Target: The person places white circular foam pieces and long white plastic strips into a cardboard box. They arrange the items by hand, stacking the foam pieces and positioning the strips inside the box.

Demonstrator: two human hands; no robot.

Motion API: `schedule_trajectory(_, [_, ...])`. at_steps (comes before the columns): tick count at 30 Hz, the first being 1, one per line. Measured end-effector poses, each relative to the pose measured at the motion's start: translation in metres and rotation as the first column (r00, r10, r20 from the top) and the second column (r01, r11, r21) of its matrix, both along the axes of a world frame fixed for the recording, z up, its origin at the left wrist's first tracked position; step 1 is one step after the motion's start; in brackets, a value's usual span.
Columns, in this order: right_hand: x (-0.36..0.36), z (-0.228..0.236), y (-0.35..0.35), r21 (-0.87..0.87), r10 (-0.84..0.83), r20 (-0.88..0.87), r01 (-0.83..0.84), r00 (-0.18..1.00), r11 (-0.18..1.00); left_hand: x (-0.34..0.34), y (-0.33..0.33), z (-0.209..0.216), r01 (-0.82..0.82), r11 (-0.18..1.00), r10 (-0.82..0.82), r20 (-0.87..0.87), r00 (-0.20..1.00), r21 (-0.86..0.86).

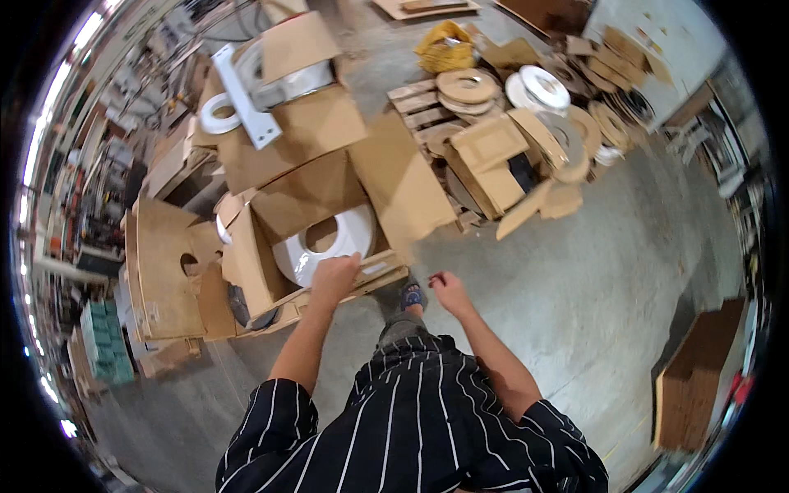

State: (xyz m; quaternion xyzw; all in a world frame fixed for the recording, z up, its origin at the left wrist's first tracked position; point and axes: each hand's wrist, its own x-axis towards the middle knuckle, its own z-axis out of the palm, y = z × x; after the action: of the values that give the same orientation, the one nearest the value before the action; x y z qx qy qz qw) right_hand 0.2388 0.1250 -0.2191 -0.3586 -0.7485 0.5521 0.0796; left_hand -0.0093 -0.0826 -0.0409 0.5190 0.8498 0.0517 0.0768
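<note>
Fingers [352,260] of the left hand [334,279] curl, grip indeterminable; right hand [449,292] half-curled, likewise. White ring [359,228] lies just beyond the left fingers, inside the cardboard box [289,197]; likely heavy, slick; best held by its inner rim [339,232].

Left hand [335,278] covers part of the near edge of the white ring [362,230] in the open carton [304,185]. Most of its fingers are out of sight, so can't confirm grip. Right hand [448,292]: dark bit at the fingertips, too small to ID. Striped shirt [403,419] cut off at bottom edge, brown panel [546,13] at top. Clutter along the left [90,205] too blurred to sort.
</note>
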Motion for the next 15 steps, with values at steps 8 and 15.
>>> schedule_trajectory(8, [-0.163,0.12,0.068,-0.097,-0.139,-0.3,0.115,0.944,0.989,-0.059,0.001,-0.002,-0.13,0.992,0.13,0.072,0.989,-0.001])
schedule_trajectory(15, [-0.353,0.225,0.051,0.133,0.311,-0.471,-0.282,0.825,0.95,-0.096,0.018,-0.004,-0.231,0.958,0.246,-0.075,0.966,0.169])
